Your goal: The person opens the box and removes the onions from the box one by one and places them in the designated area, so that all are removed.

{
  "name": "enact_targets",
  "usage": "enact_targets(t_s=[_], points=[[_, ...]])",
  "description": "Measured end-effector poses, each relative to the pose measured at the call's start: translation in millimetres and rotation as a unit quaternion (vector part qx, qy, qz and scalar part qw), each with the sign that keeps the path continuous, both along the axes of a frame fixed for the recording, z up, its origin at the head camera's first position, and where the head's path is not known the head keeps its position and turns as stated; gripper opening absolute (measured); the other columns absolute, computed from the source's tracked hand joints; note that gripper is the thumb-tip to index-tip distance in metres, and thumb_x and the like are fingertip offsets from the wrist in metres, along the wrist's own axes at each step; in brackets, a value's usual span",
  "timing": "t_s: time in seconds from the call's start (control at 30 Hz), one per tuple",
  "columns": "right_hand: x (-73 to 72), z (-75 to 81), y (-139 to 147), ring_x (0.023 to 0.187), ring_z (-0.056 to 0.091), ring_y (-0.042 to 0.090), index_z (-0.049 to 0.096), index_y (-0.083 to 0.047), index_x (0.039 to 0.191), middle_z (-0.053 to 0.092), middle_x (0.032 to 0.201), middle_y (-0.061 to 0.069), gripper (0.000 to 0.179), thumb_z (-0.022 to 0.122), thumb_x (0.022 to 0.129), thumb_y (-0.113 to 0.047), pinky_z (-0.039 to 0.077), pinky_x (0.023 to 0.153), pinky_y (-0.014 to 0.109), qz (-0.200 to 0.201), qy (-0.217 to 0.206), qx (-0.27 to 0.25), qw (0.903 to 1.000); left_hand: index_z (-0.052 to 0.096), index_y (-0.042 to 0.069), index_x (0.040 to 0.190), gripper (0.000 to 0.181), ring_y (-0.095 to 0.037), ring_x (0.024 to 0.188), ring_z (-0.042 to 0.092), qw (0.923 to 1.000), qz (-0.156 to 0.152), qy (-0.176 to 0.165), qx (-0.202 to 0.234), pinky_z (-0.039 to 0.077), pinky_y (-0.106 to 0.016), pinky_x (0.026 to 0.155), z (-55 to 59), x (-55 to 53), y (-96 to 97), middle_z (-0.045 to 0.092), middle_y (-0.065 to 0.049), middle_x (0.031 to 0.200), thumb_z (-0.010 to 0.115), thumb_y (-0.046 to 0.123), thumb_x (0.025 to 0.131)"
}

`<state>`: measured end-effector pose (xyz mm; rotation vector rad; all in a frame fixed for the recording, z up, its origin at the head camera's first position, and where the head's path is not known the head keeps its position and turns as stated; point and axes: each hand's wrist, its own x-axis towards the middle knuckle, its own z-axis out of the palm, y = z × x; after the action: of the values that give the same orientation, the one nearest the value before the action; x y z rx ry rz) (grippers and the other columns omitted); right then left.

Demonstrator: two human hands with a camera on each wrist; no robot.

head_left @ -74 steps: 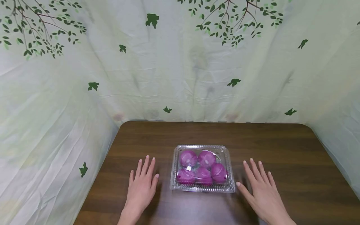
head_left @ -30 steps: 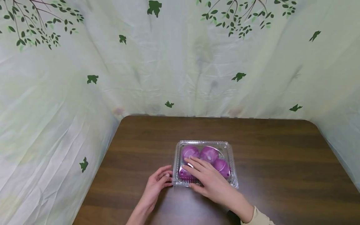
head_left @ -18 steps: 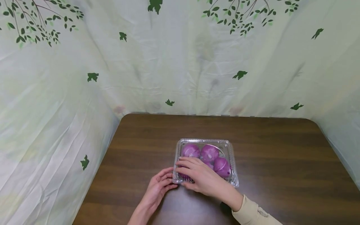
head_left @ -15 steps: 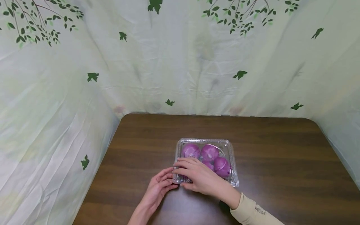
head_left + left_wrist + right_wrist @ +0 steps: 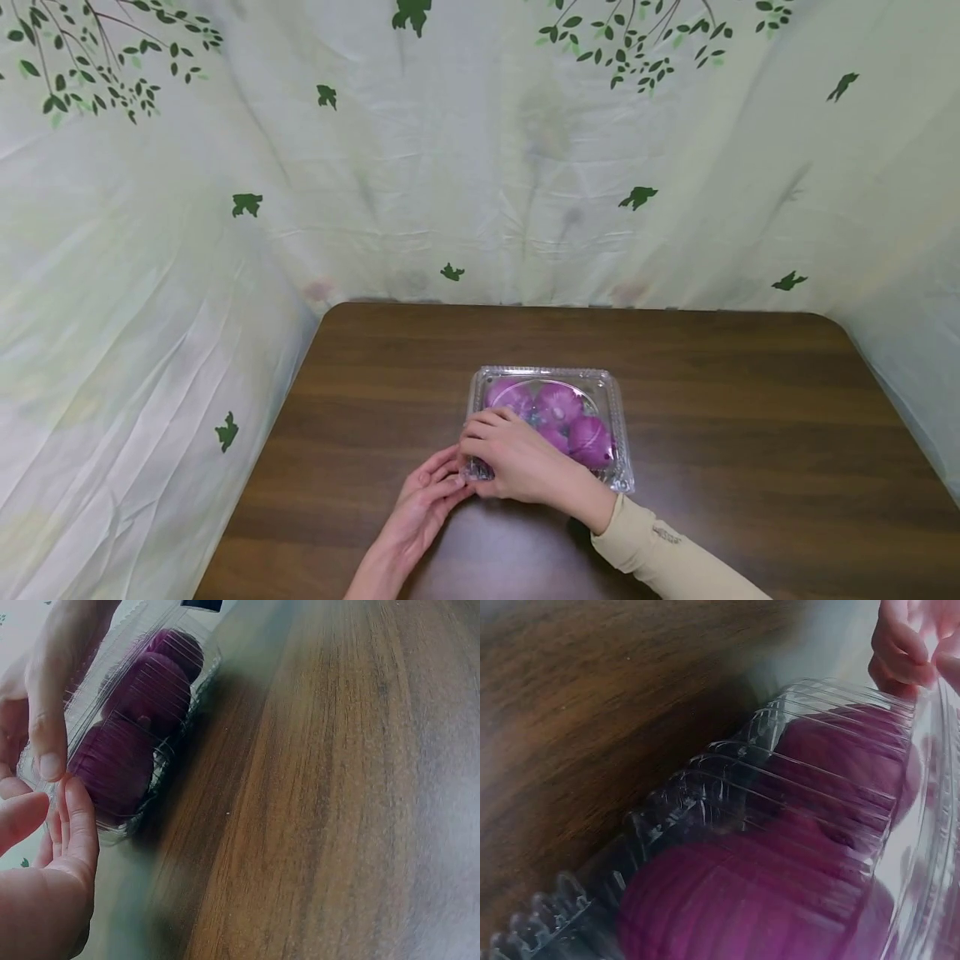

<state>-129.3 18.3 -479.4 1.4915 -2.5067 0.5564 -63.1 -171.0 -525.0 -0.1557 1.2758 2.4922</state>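
Note:
A clear plastic clamshell box [image 5: 624, 442] with its lid down lies on the table, holding several round purple-red onions [image 5: 591, 442]. At its front left corner my left hand [image 5: 420, 508] pinches the rim between thumb and fingers. My right hand [image 5: 517, 458] reaches across the lid with bent fingers, and its thumb grips the lid's edge at that same corner, against the left fingertips. The left wrist view shows both thumbs by the rim of the box [image 5: 112, 836]. Ribbed plastic over the onions [image 5: 742, 900] fills the right wrist view; the right fingers are hidden there.
A brown wooden table [image 5: 712, 400] with rounded far corners bears the box. Behind it and at both sides hangs a pale cloth [image 5: 487, 167] printed with green leaves and branches.
Both hands have moved from flat beside the box to its front left corner. The right hand has slid left over the lid and its fingers have bent at the edge.

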Motion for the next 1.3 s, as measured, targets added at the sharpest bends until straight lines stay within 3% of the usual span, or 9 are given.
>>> enact_targets(t_s=[0.13, 0.4, 0.77, 1.07, 1.3], points=[[-2.2, -1.5, -3.4, 0.109, 0.051, 0.014, 0.063, -0.026, 0.088, 0.058, 0.097, -0.012, 0.028, 0.082, 0.074, -0.040, 0.035, 0.102, 0.037, 0.001, 0.004, 0.007, 1.0000, 0.043, -0.008, 0.136, 0.046, -0.020, 0.099, 0.061, 1.0000, -0.005, 0.008, 0.002, 0.051, -0.033, 0.090, -1.3, -1.1, -0.5, 0.060, -0.012, 0.112, 0.051, -0.015, 0.091], [-3.3, -1.6, -5.6, 0.112, 0.050, 0.015, 0.064, -0.027, 0.085, 0.057, 0.094, -0.012, 0.024, 0.080, 0.076, -0.043, 0.035, 0.100, 0.039, -0.001, 0.012, 0.020, 0.9997, 0.046, -0.008, 0.134, 0.045, -0.016, 0.091, 0.059, 0.9998, 0.003, -0.013, -0.011, 0.052, -0.032, 0.087, -1.1, -2.0, -1.3, 0.060, -0.010, 0.107, 0.052, -0.015, 0.090], [-1.8, 0.4, -8.8, 0.102, 0.048, 0.013, 0.071, -0.026, 0.083, 0.050, 0.088, -0.013, 0.011, 0.077, 0.081, -0.035, 0.032, 0.099, 0.042, -0.001, -0.023, 0.015, 0.9996, 0.053, -0.005, 0.125, 0.038, -0.018, 0.090, 0.062, 0.9995, 0.023, -0.021, -0.006, 0.052, -0.033, 0.087, -2.1, -2.8, -1.1, 0.062, -0.011, 0.103, 0.055, -0.015, 0.089], [0.2, 0.1, -9.7, 0.100, 0.049, 0.012, 0.065, -0.024, 0.077, 0.046, 0.083, -0.013, 0.012, 0.077, 0.082, -0.026, 0.032, 0.101, 0.045, -0.001, -0.032, -0.005, 0.9995, 0.053, -0.004, 0.126, 0.038, -0.017, 0.095, 0.062, 0.9999, 0.014, 0.002, 0.002, 0.052, -0.031, 0.089, -3.2, -1.8, 0.7, 0.063, -0.011, 0.107, 0.052, -0.016, 0.090], [-0.2, 2.2, -10.3, 0.100, 0.051, 0.013, 0.063, -0.025, 0.076, 0.046, 0.082, -0.012, 0.015, 0.078, 0.080, -0.025, 0.032, 0.100, 0.043, 0.002, -0.028, -0.034, 0.9990, 0.054, -0.007, 0.124, 0.036, -0.019, 0.096, 0.062, 0.9983, 0.048, -0.018, -0.026, 0.052, -0.031, 0.087, -2.8, -3.0, 3.8, 0.062, -0.012, 0.106, 0.052, -0.017, 0.089]])
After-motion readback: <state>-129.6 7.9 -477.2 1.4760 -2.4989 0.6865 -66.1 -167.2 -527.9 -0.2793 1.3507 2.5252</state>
